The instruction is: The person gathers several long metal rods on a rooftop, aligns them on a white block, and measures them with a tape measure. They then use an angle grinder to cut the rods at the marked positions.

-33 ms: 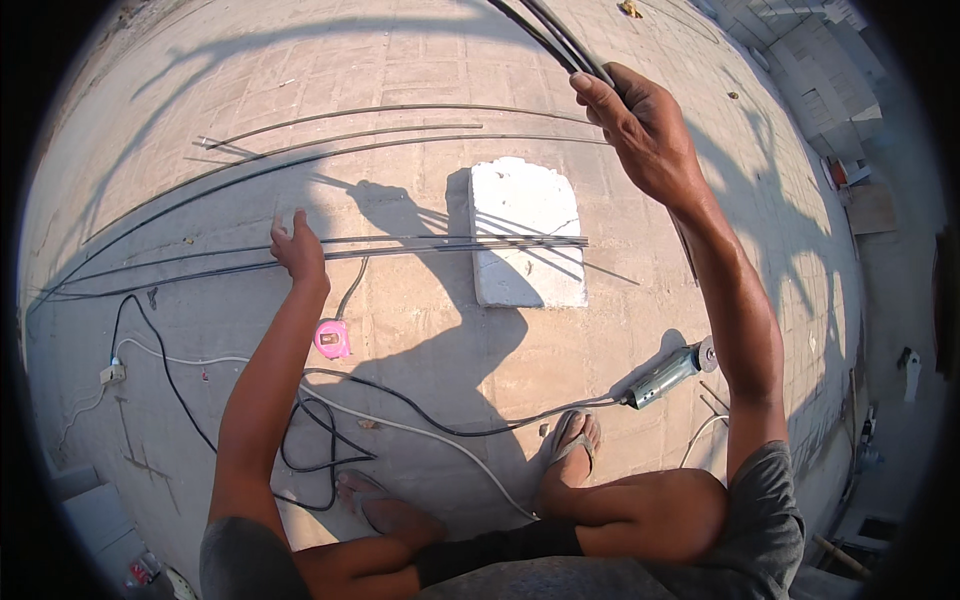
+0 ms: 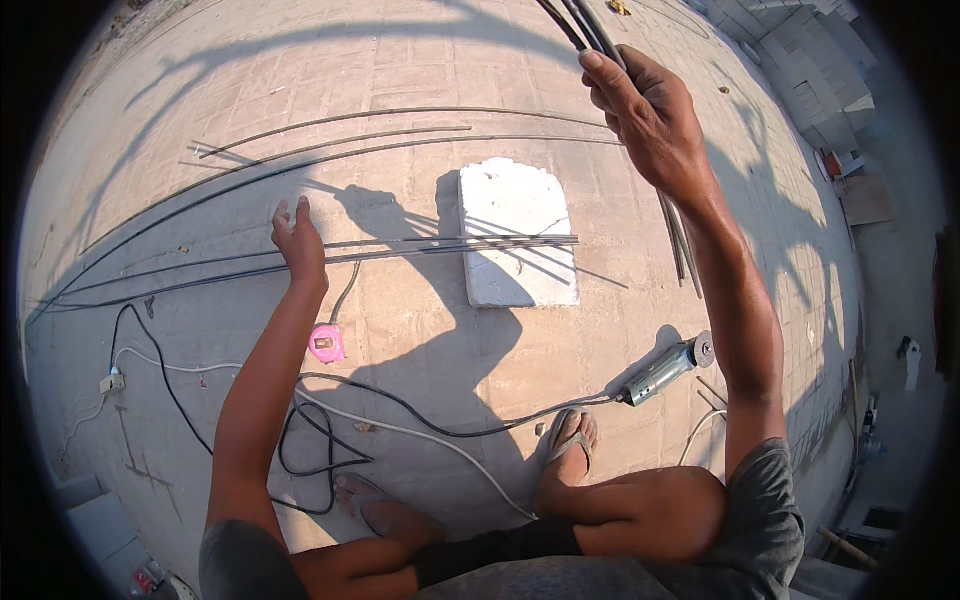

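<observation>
My right hand (image 2: 650, 120) grips a bundle of thin dark rods (image 2: 595, 30), held raised at a slant, their lower ends hanging behind my forearm. My left hand (image 2: 297, 240) has its fingers apart beside long rods (image 2: 390, 247) that lie across a chipped white block (image 2: 510, 190). More long rods (image 2: 400, 108) lie farther back on the paved floor (image 2: 400, 70). Just below my left hand is a pink tape measure (image 2: 326, 343). An angle grinder (image 2: 655, 375) rests near my right forearm.
Black cord (image 2: 450, 432) and white cable (image 2: 460, 450) snake around my sandalled feet (image 2: 568, 445), toward a socket box (image 2: 112, 382) at left. Stacked pale blocks (image 2: 810, 80) stand at upper right, with a brown board (image 2: 865, 200) below them. A shadow crosses the pavement.
My right hand has shifted slightly up and right with the rods, showing more of their lower ends. My left hand has turned a little, fingertips higher. The view has shifted slightly.
</observation>
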Action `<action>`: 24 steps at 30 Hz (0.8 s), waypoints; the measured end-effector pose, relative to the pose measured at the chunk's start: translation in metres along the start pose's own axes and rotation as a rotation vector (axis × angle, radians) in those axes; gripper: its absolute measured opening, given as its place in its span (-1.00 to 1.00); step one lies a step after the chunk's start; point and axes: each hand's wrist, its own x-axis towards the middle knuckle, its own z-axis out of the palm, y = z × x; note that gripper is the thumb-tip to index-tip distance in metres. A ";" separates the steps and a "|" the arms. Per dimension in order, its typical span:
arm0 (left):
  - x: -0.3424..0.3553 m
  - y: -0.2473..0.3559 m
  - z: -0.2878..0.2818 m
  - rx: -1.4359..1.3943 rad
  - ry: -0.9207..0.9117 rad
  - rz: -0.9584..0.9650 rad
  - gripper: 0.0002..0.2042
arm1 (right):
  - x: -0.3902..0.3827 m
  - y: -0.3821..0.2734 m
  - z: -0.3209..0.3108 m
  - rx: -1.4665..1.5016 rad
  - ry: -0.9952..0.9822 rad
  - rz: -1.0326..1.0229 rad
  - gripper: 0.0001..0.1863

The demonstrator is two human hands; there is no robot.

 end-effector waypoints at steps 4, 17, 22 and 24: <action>-0.085 0.147 0.048 -0.090 -0.656 0.230 -0.41 | -0.006 -0.039 -0.066 0.634 0.142 0.032 -0.68; -0.264 0.227 0.140 0.574 -0.782 1.123 -0.58 | -0.054 0.053 -0.083 1.118 1.052 0.145 -0.65; -0.230 0.205 0.196 0.730 -0.902 1.196 -0.59 | -0.077 0.140 -0.053 1.352 1.224 0.557 -0.67; -0.203 0.179 0.213 0.779 -0.915 1.275 -0.55 | -0.085 0.182 -0.017 1.418 1.182 0.671 -0.66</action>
